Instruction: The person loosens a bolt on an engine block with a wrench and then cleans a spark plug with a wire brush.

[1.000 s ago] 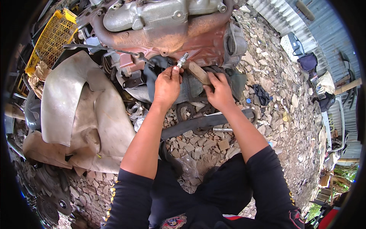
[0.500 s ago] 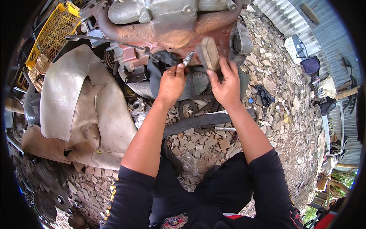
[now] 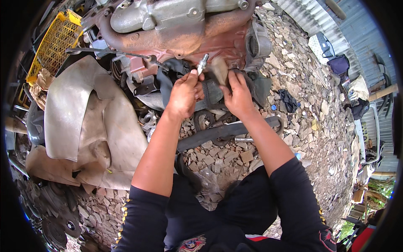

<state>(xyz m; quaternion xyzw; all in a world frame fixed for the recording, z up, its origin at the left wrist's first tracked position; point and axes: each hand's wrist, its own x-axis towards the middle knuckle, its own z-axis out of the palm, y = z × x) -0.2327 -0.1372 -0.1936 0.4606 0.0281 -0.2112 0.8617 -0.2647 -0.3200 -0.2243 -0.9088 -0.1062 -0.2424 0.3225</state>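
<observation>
Between the closed thumb and fingers of my left hand (image 3: 184, 94) is a spark plug (image 3: 202, 63), its metal threaded end pointing up and away from me. My right hand (image 3: 240, 94) grips a wooden-backed brush (image 3: 219, 70), smeared by motion, just right of the plug. I cannot tell whether the bristles touch the plug. Beyond both hands lies a large engine (image 3: 180, 35) with a rusty manifold and a reddish block. Dark rubber and cloth pieces (image 3: 216, 90) sit under my hands.
A grey-beige sheet of upholstery (image 3: 92, 126) spreads at the left, with a yellow plastic crate (image 3: 54, 46) behind it. A long dark strip (image 3: 222, 136) crosses the rubble ground before me. Bags (image 3: 339, 67) lie by the corrugated metal wall at the right.
The brush has swung down and left, nearer the spark plug, with my right hand. My left hand has shifted slightly left, and the plug stands more upright.
</observation>
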